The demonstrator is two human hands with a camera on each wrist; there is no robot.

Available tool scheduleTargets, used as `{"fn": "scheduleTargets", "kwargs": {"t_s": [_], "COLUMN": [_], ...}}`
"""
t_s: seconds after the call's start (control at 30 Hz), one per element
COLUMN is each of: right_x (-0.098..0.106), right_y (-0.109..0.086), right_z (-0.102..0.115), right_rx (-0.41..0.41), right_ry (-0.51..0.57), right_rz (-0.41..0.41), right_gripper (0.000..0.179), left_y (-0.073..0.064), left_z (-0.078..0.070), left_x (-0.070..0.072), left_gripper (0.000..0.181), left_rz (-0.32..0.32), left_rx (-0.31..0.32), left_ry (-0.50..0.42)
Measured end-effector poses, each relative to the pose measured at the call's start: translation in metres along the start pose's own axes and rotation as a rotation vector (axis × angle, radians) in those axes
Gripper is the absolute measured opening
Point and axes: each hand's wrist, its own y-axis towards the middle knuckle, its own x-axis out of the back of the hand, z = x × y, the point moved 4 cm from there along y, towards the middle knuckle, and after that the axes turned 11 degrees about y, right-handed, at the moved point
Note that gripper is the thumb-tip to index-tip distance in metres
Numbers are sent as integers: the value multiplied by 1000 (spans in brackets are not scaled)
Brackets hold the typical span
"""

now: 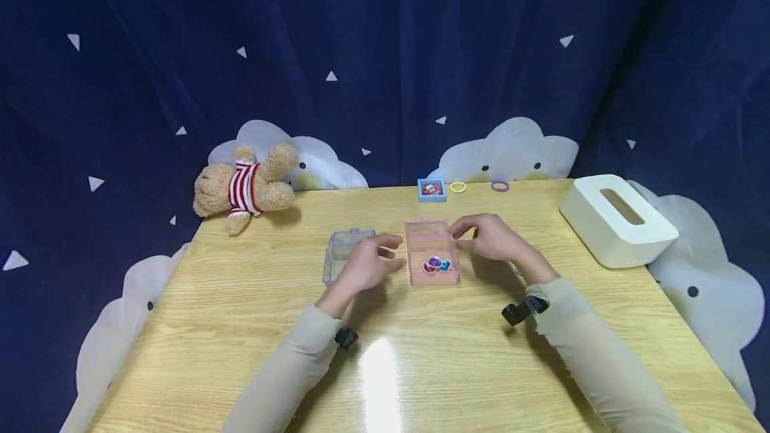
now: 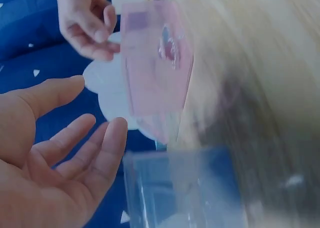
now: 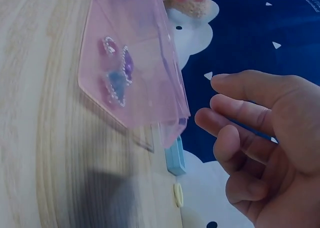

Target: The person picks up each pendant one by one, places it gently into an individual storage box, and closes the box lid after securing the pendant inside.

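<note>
On the tabletop point(image 1: 240, 326): pink box point(image 1: 430, 252) sitting mid-table, trinkets inside.
Left hand point(image 1: 363, 266): hovering beside it, grip wide, holding nothing.
Right hand point(image 1: 490, 236): fingertips nearing the box's far edge, loosely open.
Doing it well: steadying both sides evenly, I judge.

Lidded box point(image 1: 431, 250) ctr table point(image 1: 240, 326); open case point(image 1: 344, 252) left.

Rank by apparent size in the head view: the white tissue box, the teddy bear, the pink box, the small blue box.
1. White tissue box looks largest.
2. Teddy bear, slightly smaller; it lies farther back, so this gap is unsure.
3. Pink box, between the hands.
4. Small blue box, clearly smallest, though it sits farthest back.
</note>
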Motion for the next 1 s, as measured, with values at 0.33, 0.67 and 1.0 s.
{"fn": "scheduleTargets", "kwargs": {"t_s": [0.33, 0.67, 1.0], "right_x": [16, 29, 38], "right_y": [-6, -13, -26], "right_z": [-9, -22, -47], "right_rx": [-36, -103, -145], "right_ry": [-9, -11, -10], "right_rz": [-20, -23, -2], "right_gripper": [27, 26, 30], "left_y": [-14, -33, -52], "left_z": [21, 50, 77], "left_x": [30, 58, 74], "left_gripper": [41, 43, 40], "left_rz": [-33, -58, -120], "left_rx": [-5, 8, 53], "left_ry": [-64, -62, -58]}}
